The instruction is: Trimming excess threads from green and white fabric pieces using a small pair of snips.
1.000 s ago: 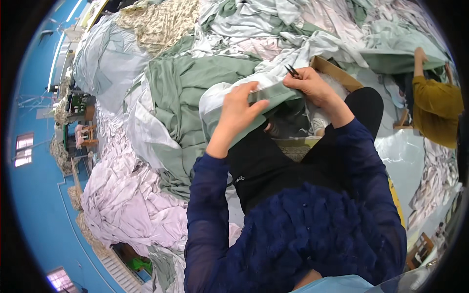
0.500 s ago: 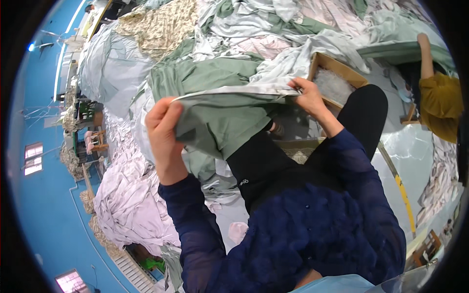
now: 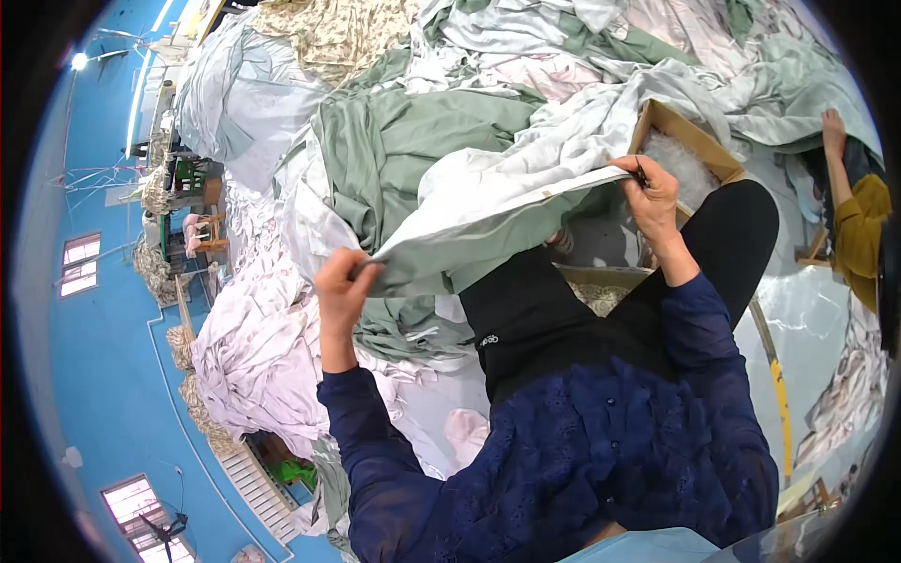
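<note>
Pale green cloth (image 3: 488,211), thin and limp, stretches across my lap between both hands; I judge it light, soft and prone to sag. My left hand (image 3: 343,286) pinches its near-left edge, fingers closed on the hem. My right hand (image 3: 652,192) grips the far-right edge beside a cardboard box (image 3: 694,141). Edges and corners give the surest hold.

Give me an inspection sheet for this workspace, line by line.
Surface: buried under heaped fabric.
Job's things: pale green cloth stretched taut between both hands.
Clutter: cardboard box with white filling; floral fabric.
Grippers: left hand pinches one cloth edge; right hand grips the other edge along with a thin dark tool.
Cables: nothing seen.
Surroundings: blue wall with windows; another person's arm at right.
</note>
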The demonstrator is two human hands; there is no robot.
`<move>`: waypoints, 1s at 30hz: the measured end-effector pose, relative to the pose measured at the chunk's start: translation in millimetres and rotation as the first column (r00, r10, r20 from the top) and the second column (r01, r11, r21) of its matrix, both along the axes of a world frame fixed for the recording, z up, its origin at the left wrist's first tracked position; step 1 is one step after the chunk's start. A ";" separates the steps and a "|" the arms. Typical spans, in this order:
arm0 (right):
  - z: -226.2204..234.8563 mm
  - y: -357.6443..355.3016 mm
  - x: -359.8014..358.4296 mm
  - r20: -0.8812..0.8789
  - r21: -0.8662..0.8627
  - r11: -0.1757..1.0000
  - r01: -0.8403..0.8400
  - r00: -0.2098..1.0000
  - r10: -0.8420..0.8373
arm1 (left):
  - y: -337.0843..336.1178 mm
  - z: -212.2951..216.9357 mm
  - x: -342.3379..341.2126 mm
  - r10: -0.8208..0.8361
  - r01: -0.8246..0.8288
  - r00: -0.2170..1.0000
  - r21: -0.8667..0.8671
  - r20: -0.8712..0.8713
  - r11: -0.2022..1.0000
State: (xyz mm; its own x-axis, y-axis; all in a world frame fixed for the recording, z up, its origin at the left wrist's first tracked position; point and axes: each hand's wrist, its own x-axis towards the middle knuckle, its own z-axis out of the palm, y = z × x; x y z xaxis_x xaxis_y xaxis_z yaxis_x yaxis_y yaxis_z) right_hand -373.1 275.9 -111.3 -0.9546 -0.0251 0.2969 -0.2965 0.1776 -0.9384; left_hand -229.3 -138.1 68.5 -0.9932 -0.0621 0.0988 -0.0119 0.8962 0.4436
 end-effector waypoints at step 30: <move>32.0 -125.0 11.2 -0.040 0.061 0.938 -0.341 0.938 0.344 | 119.5 -126.6 -40.0 0.091 -0.083 0.988 0.068 -0.127 0.994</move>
State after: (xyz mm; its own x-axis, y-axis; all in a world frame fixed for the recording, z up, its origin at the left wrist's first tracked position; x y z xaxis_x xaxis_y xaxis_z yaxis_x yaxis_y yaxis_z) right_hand -361.9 150.9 -79.3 -0.8698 -0.3644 0.3327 -0.3935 0.1055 -0.9132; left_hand -269.3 -18.6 -58.1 -0.9629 -0.1576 0.2192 -0.0273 0.8646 0.5018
